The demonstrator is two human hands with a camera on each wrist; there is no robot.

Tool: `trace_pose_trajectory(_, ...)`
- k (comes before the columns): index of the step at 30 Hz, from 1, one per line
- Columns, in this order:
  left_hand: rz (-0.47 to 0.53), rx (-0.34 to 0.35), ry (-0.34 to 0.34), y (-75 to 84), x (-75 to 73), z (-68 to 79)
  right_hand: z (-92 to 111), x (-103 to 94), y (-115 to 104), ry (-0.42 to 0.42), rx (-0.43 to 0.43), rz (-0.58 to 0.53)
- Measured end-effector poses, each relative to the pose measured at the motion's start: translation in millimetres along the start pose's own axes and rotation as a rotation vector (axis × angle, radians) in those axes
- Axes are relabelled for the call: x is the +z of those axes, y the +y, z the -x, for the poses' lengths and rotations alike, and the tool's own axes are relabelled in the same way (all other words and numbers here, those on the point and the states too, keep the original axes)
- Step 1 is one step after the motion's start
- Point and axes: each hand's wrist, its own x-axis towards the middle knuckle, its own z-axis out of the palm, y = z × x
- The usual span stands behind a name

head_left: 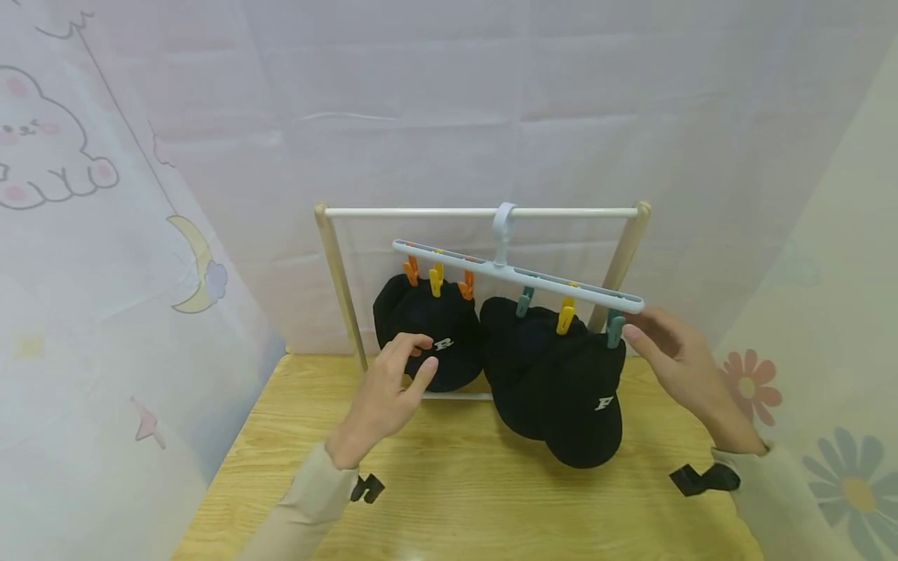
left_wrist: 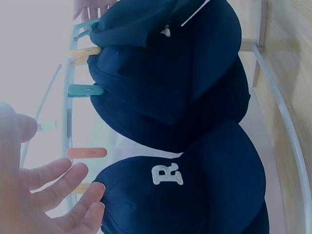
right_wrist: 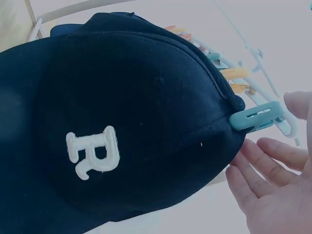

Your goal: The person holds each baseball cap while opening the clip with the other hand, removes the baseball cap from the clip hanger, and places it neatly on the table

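Black caps hang from coloured clips on a pale blue hanger point(head_left: 519, 275). Beside the left cap point(head_left: 456, 372), marked with a white R, is my left hand point(head_left: 382, 397); its fingers are relaxed and spread, holding nothing. My right hand point(head_left: 684, 374) is at the hanger's right end, next to the teal clip point(head_left: 615, 331) on the front right cap point(head_left: 585, 432). The right wrist view shows the thumb apart from that teal clip point(right_wrist: 258, 118), with loosely bent fingers point(right_wrist: 265, 163) along the cap's edge. More black cap shows behind the front right one.
A rack with a white top bar point(head_left: 414, 212) and wooden posts point(head_left: 338, 288) carries the hanger by its hook point(head_left: 503, 230). Orange clips point(head_left: 411, 271) and yellow clips point(head_left: 566, 315) are also on the hanger. Below lies a wood-grain table point(head_left: 435, 491), with printed cloth point(head_left: 421, 101) behind.
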Motion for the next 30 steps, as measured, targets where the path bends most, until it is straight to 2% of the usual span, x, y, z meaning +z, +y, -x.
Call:
trace_pose_trajectory(6, 0.019, 0.027, 0.003, 5.3, 3.3, -3.1, 0, 3.4, 1, 0.002, -0.013, -0.031)
trace_pose_trajectory(15, 0.077, 0.052, -0.011, 13.3, 14.9, -12.0, -2, 4.7, 1, -0.044, 0.063, -0.091)
trace_pose_trajectory(22, 0.104, 0.056, -0.041, 21.7, 19.9, -18.6, -6, 9.1, 3, -0.077, 0.022, -0.183)
trace_pose_trajectory(30, 0.102, 0.082, -0.044, 27.3, 24.7, -24.9, -9, 11.4, 5, -0.109, 0.002, -0.235)
